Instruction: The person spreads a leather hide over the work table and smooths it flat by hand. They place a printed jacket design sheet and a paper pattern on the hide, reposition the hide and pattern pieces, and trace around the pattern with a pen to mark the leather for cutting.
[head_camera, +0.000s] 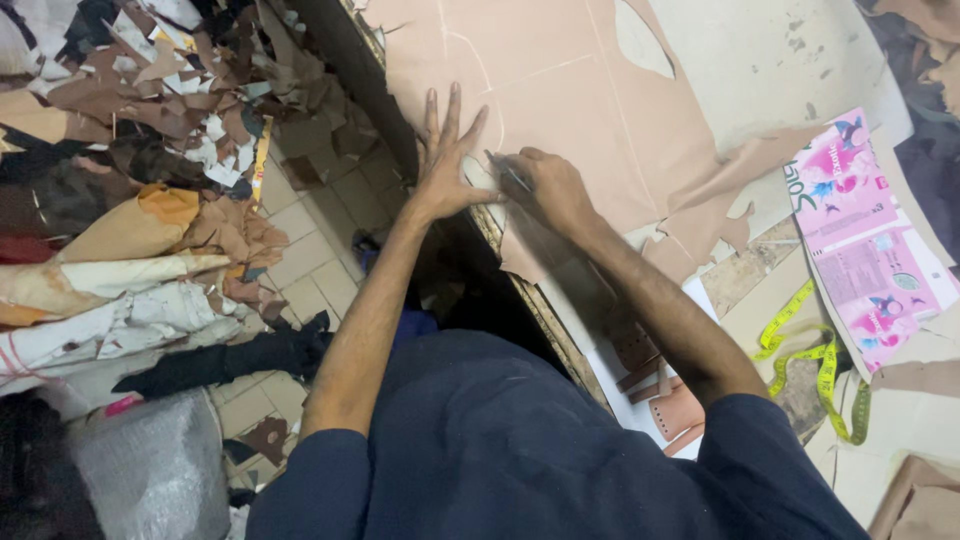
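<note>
A pale worktable (760, 60) is running along the right of the head view, and beside it, on the left, a heap of leather scraps (150, 130) is lying over a tiled floor (310, 260). A tan leather sheet (590, 110) is lying spread across the table, its near edge hanging ragged at the table's rim. The left hand (445, 160) is pressing flat on it with fingers spread wide, pinning a small pale template (480, 172) under the palm's edge. The right hand (555, 185) is closed around a thin cutting tool (508, 172), whose tip is touching the sheet just beside the template; the tool's long axis is slanting from the fist up and left toward the left hand. One curved hole (640, 40) is already cut out near the far edge, and pale lines are marked across the sheet, so most of the leather appears uncut. A yellow measuring tape (820, 360), a pink packet (860, 230) and small brown cut pieces (660, 400) are lying near the right forearm.
</note>
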